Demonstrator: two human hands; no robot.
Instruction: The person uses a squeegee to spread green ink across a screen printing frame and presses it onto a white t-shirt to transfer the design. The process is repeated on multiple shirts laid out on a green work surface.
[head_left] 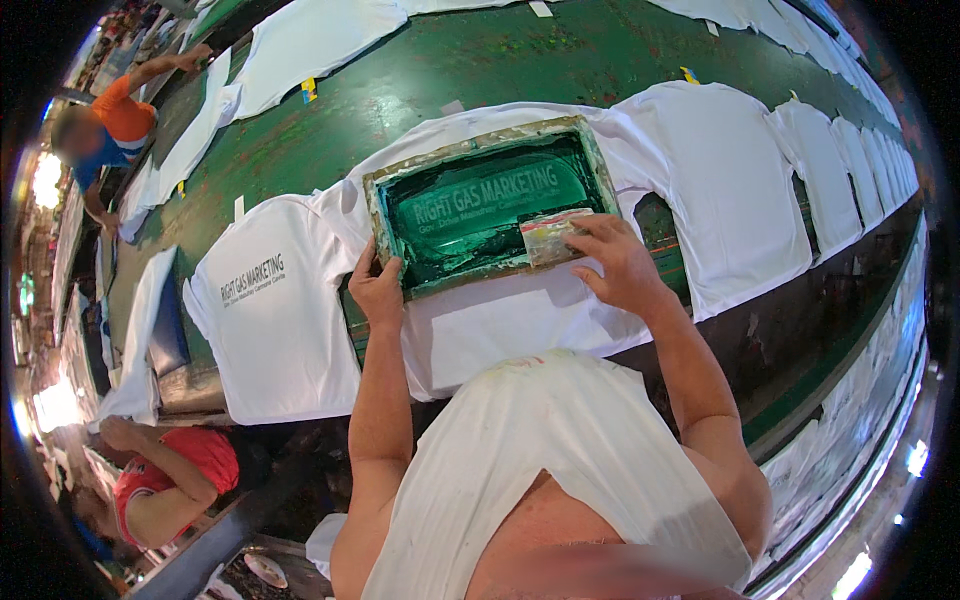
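Observation:
A screen printing frame [597, 165] with a stained wooden border lies on a white shirt [500, 335]. Its green mesh shows lettering, and dark wet ink is spread along the inner edges. At the frame's lower left corner, my left hand [378, 288] grips the border with thumb and fingers. My right hand [622, 262] holds a short, ink-smeared squeegee [550, 240] inside the frame, near its lower right. The squeegee's lower edge is hard to make out against the ink.
Left of the frame lies a shirt [285, 340] with dark printed lettering. Plain white shirts [735, 200] line the long green table [450, 65] to the right. Across the table at left stands a person in orange [125, 110]; another in red [195, 470] is at lower left.

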